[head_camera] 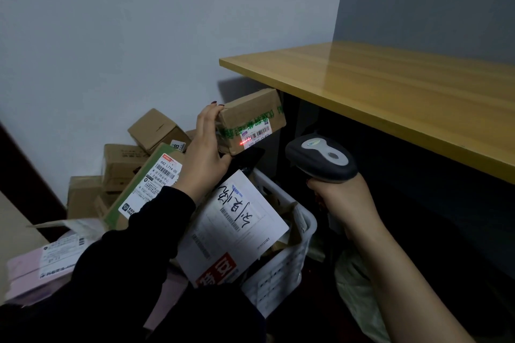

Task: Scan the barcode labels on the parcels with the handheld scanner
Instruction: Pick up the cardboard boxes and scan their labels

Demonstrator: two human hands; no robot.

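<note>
Cardboard parcel (250, 117) sits within left fingers (212, 108), scanner (320, 159) in right fingers (315, 185).

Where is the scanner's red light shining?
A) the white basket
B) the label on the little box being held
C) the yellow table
B: the handheld scanner's red line sits on the barcode label of the small cardboard parcel the left hand holds.

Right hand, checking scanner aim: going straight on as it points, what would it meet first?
Likely the small brown cardboard parcel in the left hand, where the grey scanner's red beam lands; depth unclear.
</note>
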